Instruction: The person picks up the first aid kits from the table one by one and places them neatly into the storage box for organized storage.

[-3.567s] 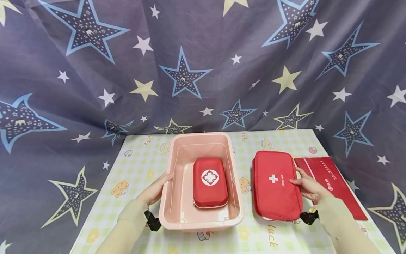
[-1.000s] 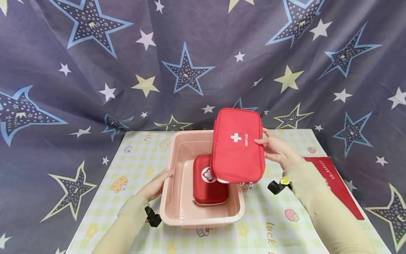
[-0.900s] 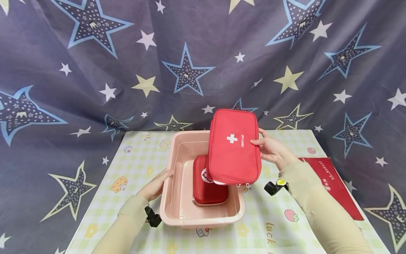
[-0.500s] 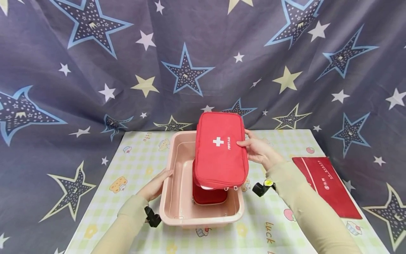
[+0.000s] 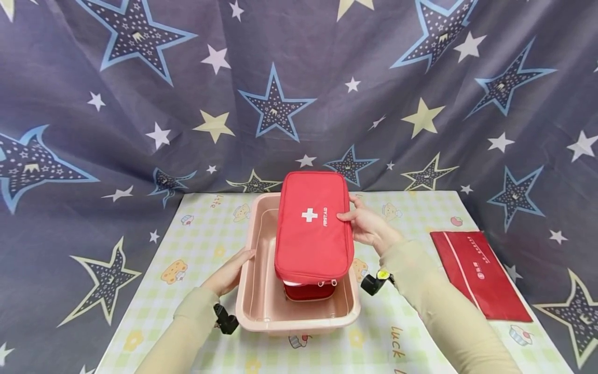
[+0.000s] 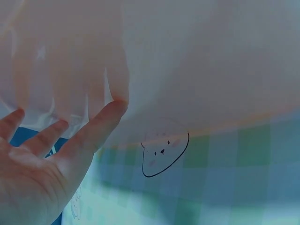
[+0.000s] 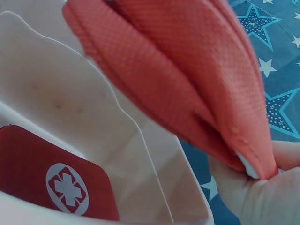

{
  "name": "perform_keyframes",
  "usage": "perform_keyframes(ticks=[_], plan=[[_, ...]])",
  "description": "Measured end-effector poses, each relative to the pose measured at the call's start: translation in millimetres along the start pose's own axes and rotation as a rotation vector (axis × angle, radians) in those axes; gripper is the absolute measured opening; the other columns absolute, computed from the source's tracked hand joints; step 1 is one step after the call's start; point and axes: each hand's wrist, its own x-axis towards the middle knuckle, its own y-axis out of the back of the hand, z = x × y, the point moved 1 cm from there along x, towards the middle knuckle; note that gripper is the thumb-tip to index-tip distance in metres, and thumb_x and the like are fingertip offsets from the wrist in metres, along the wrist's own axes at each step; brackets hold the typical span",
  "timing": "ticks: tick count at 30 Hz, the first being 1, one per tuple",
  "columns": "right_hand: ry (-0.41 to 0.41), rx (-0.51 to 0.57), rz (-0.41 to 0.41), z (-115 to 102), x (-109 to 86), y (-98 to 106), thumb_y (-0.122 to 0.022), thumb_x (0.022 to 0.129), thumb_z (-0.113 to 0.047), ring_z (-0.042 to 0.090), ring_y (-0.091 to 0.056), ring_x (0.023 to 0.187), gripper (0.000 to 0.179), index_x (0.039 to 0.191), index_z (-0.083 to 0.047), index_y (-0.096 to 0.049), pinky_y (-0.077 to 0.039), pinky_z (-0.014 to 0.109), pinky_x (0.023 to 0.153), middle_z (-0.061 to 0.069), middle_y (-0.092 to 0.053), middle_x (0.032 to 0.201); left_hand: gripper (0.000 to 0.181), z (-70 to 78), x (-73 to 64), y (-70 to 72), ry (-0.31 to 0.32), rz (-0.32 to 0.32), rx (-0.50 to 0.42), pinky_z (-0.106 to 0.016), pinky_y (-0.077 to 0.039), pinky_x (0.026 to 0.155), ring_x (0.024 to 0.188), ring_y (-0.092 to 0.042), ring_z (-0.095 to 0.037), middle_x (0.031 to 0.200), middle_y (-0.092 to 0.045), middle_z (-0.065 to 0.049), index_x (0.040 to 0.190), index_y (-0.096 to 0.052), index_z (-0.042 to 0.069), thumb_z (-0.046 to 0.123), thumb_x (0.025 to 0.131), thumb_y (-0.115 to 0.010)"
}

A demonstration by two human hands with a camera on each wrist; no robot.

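Observation:
My right hand (image 5: 371,226) pinches the right edge of a red first aid bag (image 5: 315,239) with a white cross, thumb on top. The bag hangs tilted above a pink plastic bin (image 5: 266,326). Inside the bin lies a smaller red first aid case (image 5: 308,292), mostly covered by the bag in the head view; its round white cross emblem shows in the right wrist view, where the case (image 7: 28,173) lies below the bag (image 7: 187,70). My left hand (image 5: 229,272) rests against the bin's left side; in the left wrist view its fairly straight fingers (image 6: 93,126) touch the outer wall.
A flat dark red pouch (image 5: 481,275) with white print lies at the table's right side. A green checked cloth with cartoon prints covers the table (image 5: 187,332). Behind it hangs a dark curtain (image 5: 187,104) patterned with stars.
The right hand picked the first aid bag up from the table and carried it left over the bin, lowering it slightly over the last second. The left hand and bin stay nearly put.

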Motion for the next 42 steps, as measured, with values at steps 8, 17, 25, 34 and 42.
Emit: perform_keyframes(ticks=[8, 17, 25, 34, 42], plan=[[-0.020, -0.022, 0.010, 11.8, 5.8, -6.4, -0.036, 0.093, 0.009, 0.015, -0.065, 0.079, 0.075, 0.151, -0.026, -0.004, -0.057, 0.029, 0.069, 0.015, -0.046, 0.117, 0.066, 1.1, -1.0, -1.1, -0.003, -0.001, 0.004, -0.044, -0.040, 0.105, 0.128, -0.038, -0.038, 0.145, -0.025, -0.031, 0.149, -0.006, 0.004, 0.036, 0.098, -0.032], [-0.036, -0.010, -0.001, 21.5, 9.0, -11.7, -0.035, 0.093, 0.009, 0.016, -0.064, 0.078, 0.075, 0.150, -0.027, -0.002, -0.057, 0.028, 0.066, 0.016, -0.045, 0.119, 0.067, -1.0, -0.5, 0.2, -0.004, 0.013, 0.019, -0.045, -0.042, 0.103, 0.123, -0.045, -0.029, 0.144, -0.027, -0.029, 0.148, -0.007, 0.003, 0.039, 0.098, -0.033], [-0.050, -0.014, 0.017, 25.7, 11.0, -14.0, -0.036, 0.093, 0.008, 0.014, -0.062, 0.080, 0.073, 0.149, -0.026, -0.005, -0.056, 0.027, 0.066, 0.017, -0.041, 0.126, 0.065, -1.9, -0.3, 0.9, 0.000, 0.022, 0.024, -0.045, -0.041, 0.104, 0.126, -0.043, -0.031, 0.146, -0.025, -0.028, 0.147, -0.008, 0.002, 0.038, 0.099, -0.032], [-0.035, -0.046, 0.015, 30.7, 13.8, -15.3, -0.037, 0.092, 0.010, 0.015, -0.062, 0.079, 0.071, 0.148, -0.024, -0.009, -0.057, 0.028, 0.066, 0.017, -0.043, 0.123, 0.065, -2.5, 0.0, -0.6, 0.007, 0.032, 0.030, -0.049, -0.039, 0.104, 0.130, -0.037, -0.037, 0.146, -0.024, -0.028, 0.147, -0.010, 0.003, 0.038, 0.098, -0.032], [-0.032, -0.114, 0.037, 38.3, 17.0, -17.1, -0.039, 0.091, 0.009, 0.020, -0.059, 0.092, 0.072, 0.149, -0.021, -0.009, -0.056, 0.035, 0.080, 0.021, -0.039, 0.135, 0.063, -2.8, 0.6, -1.9, 0.017, 0.054, 0.033, -0.050, -0.038, 0.105, 0.130, -0.037, -0.037, 0.145, -0.025, -0.027, 0.147, -0.012, 0.004, 0.038, 0.098, -0.032]])
